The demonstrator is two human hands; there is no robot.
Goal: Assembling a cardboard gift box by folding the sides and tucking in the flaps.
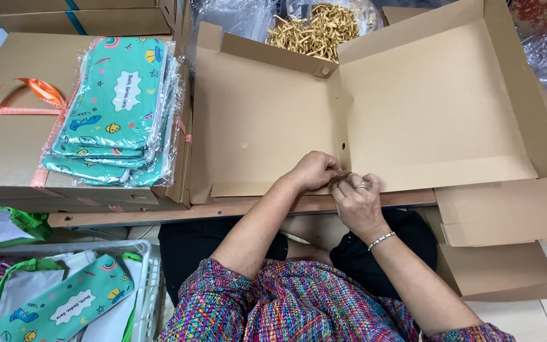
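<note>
Cardboard: brown box (375,120) lies open, long axis left-right.
Tab: at its near edge, under both hands.
Left hand (313,170): pinching the tab.
Right hand (357,195): pinching it too.

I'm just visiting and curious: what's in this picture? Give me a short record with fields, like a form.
Setting: a worktable seen from above
Main item: open flat cardboard box, unfolded, nothing inside
Left hand: left hand pressing the box's near edge at the middle fold
Right hand: right hand, with a ring and a bracelet, pinching the same flap
Left of box: stack of teal pouches in clear wrap, on a closed box with orange ribbon
Behind box: bag of tan paper shreds
Lower left: white basket with one more teal pouch
</note>
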